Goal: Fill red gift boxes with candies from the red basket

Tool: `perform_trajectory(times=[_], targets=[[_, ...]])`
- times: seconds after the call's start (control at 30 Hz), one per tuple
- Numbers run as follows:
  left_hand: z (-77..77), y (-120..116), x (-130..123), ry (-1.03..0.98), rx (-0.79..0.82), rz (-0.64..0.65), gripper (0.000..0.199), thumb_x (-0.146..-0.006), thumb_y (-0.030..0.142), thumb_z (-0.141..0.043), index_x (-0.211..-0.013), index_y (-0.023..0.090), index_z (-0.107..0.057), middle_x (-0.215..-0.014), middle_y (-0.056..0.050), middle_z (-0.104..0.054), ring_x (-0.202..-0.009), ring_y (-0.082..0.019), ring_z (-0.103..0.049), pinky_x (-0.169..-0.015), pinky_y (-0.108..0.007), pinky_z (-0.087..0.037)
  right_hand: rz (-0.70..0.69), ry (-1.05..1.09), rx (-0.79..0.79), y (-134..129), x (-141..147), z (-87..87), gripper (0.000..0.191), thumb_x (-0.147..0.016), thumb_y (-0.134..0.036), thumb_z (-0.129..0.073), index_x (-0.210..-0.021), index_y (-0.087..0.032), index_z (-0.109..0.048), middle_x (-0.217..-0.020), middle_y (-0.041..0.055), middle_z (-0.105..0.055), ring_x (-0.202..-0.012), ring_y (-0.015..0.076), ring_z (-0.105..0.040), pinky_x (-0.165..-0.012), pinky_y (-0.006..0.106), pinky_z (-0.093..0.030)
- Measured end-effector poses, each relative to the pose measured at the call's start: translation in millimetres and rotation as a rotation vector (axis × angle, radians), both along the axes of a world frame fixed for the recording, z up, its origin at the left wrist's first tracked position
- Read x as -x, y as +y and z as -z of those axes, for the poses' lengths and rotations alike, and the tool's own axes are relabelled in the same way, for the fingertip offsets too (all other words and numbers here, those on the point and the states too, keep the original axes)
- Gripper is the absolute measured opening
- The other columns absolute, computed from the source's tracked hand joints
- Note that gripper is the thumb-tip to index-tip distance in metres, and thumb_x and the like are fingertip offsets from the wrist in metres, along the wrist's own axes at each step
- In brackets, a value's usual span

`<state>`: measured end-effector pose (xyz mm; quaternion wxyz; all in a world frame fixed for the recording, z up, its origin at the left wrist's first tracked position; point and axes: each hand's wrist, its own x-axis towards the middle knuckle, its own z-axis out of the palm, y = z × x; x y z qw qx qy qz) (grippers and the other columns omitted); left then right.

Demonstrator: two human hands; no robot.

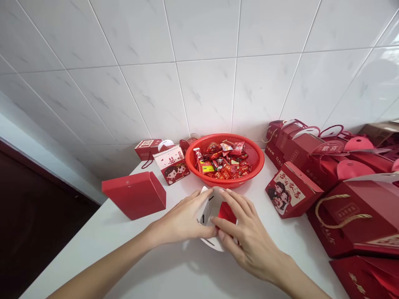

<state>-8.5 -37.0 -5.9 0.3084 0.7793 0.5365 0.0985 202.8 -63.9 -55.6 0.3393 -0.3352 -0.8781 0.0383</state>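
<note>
On the white tabletop, close in front of me, an open cardboard gift box [215,206] shows its white inner walls with dark slots. My left hand [182,216] is closed around its left side, thumb along the rim. From the right, my right hand [247,232] grips the box's right side and near edge, fingers bent over the opening. Something red [227,213] shows inside, partly hidden by my fingers; whether it is a candy or a piece of the box I cannot tell. Just behind the box stands a red plastic basket [257,165] holding many wrapped candies [222,162].
A plain red box [134,194] and a white-and-red box with cartoon figures [172,166] stand left. Another printed box [291,191] stands right, before a crowd of red gift boxes with rope handles [349,211]. A tiled wall [205,91] closes off the back.
</note>
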Motion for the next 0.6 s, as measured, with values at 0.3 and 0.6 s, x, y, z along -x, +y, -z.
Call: perform_trajectory(times=[0.3,0.6], targets=[[-2.7,-8,-1,0.112,-0.032,-0.009,0.078,-0.075,0.063,-0.067,-0.145,0.033,-0.047,-0.118,-0.008,-0.060,-0.102,-0.032,-0.065,-0.078,-0.035,-0.052,0.141,0.001,-0.034,0,-3,-0.3,0.018,-0.096,-0.033,-0.054,-0.095,-0.017,-0.064,-0.148,0.0192,-0.049,-0.143,0.0330,-0.039,-0.108,0.054,-0.042],[6.1,-8,1,0.178,-0.132,-0.002,0.094,-0.073,0.075,-0.064,-0.153,0.035,-0.035,-0.144,-0.013,-0.041,-0.120,-0.039,-0.056,-0.088,-0.041,-0.051,0.184,-0.110,0.368,10,-53,10.0,0.052,-0.094,-0.036,-0.055,-0.145,-0.031,-0.050,-0.155,0.0129,-0.043,-0.140,0.0353,-0.045,-0.103,0.058,-0.048]])
